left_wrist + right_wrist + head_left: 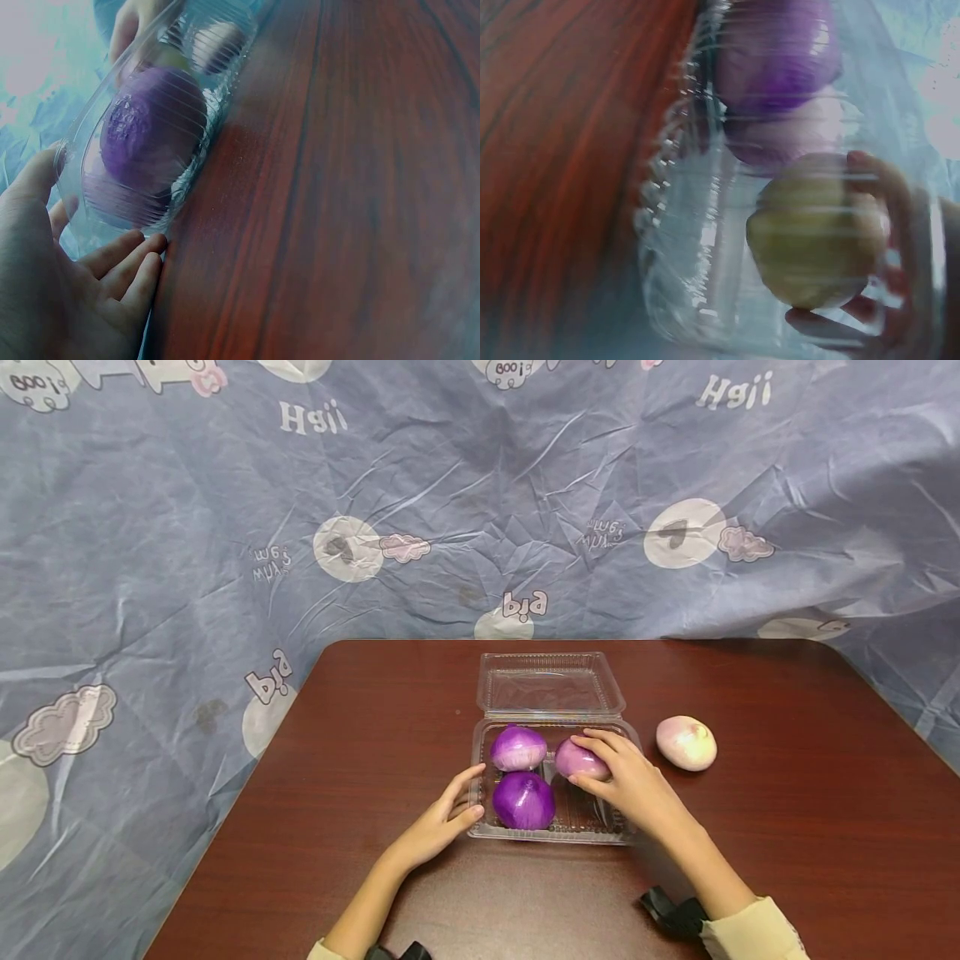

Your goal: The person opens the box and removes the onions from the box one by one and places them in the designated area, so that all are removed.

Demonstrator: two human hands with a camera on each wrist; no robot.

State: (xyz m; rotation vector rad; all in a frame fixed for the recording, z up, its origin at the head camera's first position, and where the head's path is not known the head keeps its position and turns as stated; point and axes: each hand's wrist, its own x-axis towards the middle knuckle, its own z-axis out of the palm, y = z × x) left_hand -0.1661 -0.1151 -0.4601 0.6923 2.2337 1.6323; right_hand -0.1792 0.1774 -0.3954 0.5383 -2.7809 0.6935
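Observation:
A clear plastic clamshell box point(592, 837) lies on the table with its lid folded back. Two purple onions point(523, 802) sit in its left half, one behind the other. In the back right part of the box, my right hand point(630, 777) grips a paler pinkish-purple onion point(576, 760) between thumb and fingers. Through the wall of the box, the right wrist view shows this onion's yellowish underside. My left hand point(438, 822) rests its fairly straight fingers and thumb against the box's left side, as the left wrist view also shows.
A whitish-pink onion point(686, 743) lies on the table to the right of the box. The transparent lid point(551, 685) extends behind the box on the dark reddish-brown table point(375, 718). A grey-blue printed cloth point(450, 485) hangs behind the table.

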